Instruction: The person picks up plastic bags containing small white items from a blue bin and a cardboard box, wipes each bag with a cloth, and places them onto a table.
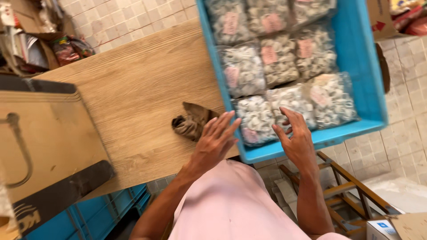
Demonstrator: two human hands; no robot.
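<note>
Small packing workshop or stockroom: blue crate (369, 84) of tagged clear bags (278, 60) on a wooden table (142, 89), cardboard boxes (40, 133), tiled floor (133, 13), clutter around.

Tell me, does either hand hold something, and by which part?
Neither grips anything. The left hand hovers open at the blue tray's near rim; the right hand rests fingertips on a clear bag.

A bright blue crate (369, 66) holds clear bags (278, 60) of whitish pieces with pink labels; light wood-grain tabletop (138, 98), brown rag (192, 121).
</note>
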